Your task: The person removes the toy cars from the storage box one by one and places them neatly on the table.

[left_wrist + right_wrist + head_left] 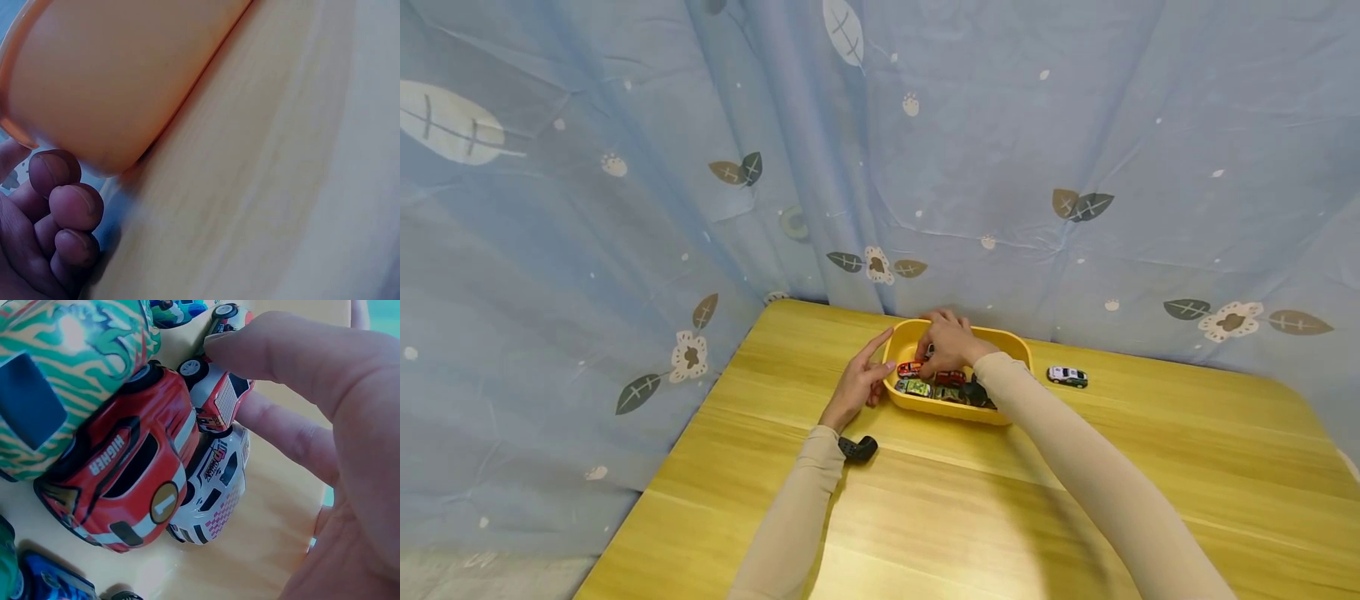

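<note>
A yellow plastic bin point(940, 408) stands near the back of the table with several toy cars inside. My right hand point(953, 343) reaches into it and pinches a small red-and-white toy car point(215, 394) between thumb and index finger. Close under that car lie a white toy car with pink checks point(215, 487) and a red toy car point(144, 481) marked with a 1. At the bin's left end, my left hand point(853, 385) grips the rim with thumb and index finger. Its other fingers point(76, 209) are curled just outside the bin wall point(119, 81).
A white-and-dark toy car point(1067, 377) sits on the wooden table point(910, 517) to the right of the bin. Behind the table hangs a blue curtain point(970, 167) with a leaf print. A green striped toy car point(75, 369) lies beside the red one.
</note>
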Tool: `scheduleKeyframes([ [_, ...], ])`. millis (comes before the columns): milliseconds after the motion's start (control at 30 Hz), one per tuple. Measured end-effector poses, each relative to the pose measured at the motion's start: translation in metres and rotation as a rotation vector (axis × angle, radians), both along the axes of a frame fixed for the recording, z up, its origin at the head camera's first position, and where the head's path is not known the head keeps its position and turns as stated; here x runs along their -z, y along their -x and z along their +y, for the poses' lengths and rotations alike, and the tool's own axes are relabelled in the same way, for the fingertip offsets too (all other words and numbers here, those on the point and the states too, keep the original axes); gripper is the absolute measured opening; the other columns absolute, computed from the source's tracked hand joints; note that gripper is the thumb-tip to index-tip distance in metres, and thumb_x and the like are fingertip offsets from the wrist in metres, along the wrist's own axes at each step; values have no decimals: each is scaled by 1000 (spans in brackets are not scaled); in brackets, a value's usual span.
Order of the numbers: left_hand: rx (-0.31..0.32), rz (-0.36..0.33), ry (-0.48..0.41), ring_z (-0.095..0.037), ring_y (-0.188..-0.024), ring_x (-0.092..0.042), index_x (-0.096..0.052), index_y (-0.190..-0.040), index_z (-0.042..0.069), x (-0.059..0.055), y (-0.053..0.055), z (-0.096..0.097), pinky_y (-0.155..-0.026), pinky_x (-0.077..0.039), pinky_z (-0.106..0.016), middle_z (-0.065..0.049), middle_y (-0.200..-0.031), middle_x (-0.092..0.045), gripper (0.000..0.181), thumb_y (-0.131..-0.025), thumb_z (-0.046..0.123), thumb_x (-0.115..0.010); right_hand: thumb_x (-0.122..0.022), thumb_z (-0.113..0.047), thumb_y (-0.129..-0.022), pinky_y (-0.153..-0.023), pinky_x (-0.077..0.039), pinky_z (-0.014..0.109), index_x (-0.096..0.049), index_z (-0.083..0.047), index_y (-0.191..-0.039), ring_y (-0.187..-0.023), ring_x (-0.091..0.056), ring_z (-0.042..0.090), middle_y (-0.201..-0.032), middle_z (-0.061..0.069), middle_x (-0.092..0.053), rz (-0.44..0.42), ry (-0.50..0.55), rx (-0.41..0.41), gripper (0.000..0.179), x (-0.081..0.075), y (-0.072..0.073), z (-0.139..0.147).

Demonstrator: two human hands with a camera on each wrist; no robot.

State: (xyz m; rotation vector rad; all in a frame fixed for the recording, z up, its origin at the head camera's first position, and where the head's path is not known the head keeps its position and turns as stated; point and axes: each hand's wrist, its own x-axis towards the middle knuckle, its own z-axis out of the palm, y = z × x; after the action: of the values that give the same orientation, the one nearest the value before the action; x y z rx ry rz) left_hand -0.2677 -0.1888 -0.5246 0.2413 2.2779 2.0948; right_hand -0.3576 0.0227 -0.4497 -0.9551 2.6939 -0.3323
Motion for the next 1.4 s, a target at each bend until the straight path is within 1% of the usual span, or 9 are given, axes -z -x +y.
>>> scheduleKeyframes([
  [267,0,5,14,-17,-47,-43,-42,-163,36,1,0,0,-45,-41,-29,-1,-59,-49,61,-106,25,-60,-92,-36,-80,-118,-25,70,-86,-28,-98,-157,-20,45,-169,16,-36,23,-16,-3,21,1,0,-1],
  [333,-1,10,15,-17,-47,-43,-43,-163,37,1,0,0,-46,-41,-29,-2,-60,-49,60,-107,25,-60,-92,-35,-80,-118,-25,70,-86,-28,-98,-157,-20,45,-169,17,-38,27,-2,-4,20,2,0,0],
  [600,11,19,12,-18,-47,-43,-42,-164,35,0,0,1,-45,-41,-30,-1,-59,-49,61,-106,24,-60,-90,-30,-80,-119,-21,70,-87,-27,-96,-160,-16,44,-168,15,-40,19,93,-14,17,2,3,6],
  [800,2,29,15,-16,-46,-42,-43,-163,36,0,1,1,-45,-41,-29,1,-57,-49,61,-106,25,-61,-90,-30,-80,-120,-19,75,-87,-23,-97,-160,-16,47,-168,18,-40,27,117,-54,18,-17,-2,10],
  [967,-6,26,29,-16,-47,-42,-43,-163,36,1,-1,1,-45,-41,-29,-1,-58,-48,60,-106,25,-61,-91,-30,-81,-123,-14,75,-86,-19,-101,-160,-15,46,-167,18,-42,-8,119,-61,23,-28,-4,21],
  [1067,-7,21,35,-18,-48,-42,-43,-163,35,1,-2,2,-46,-41,-30,-2,-59,-48,60,-107,27,-61,-91,-28,-82,-123,-13,77,-85,-16,-104,-159,-18,46,-164,17,-46,-24,131,-60,26,-33,-4,31],
  [1233,-8,13,37,-19,-48,-43,-42,-164,34,2,-4,2,-46,-42,-30,-2,-59,-49,60,-107,26,-61,-90,-25,-82,-123,-18,71,-83,-14,-106,-149,-32,45,-150,17,-60,-37,161,-67,27,-43,-7,50],
  [1300,-10,14,38,-19,-49,-43,-42,-164,34,2,-3,3,-46,-42,-30,-2,-59,-48,60,-107,26,-60,-89,-24,-84,-122,-22,68,-83,-13,-106,-145,-35,44,-144,18,-64,-44,175,-61,26,-49,-9,59],
  [1400,-16,17,37,-18,-49,-43,-43,-164,34,0,-3,3,-46,-42,-30,-2,-59,-48,60,-107,25,-60,-88,-22,-85,-120,-27,66,-84,-13,-104,-141,-40,43,-136,17,-68,-33,192,-60,22,-58,-11,74],
])
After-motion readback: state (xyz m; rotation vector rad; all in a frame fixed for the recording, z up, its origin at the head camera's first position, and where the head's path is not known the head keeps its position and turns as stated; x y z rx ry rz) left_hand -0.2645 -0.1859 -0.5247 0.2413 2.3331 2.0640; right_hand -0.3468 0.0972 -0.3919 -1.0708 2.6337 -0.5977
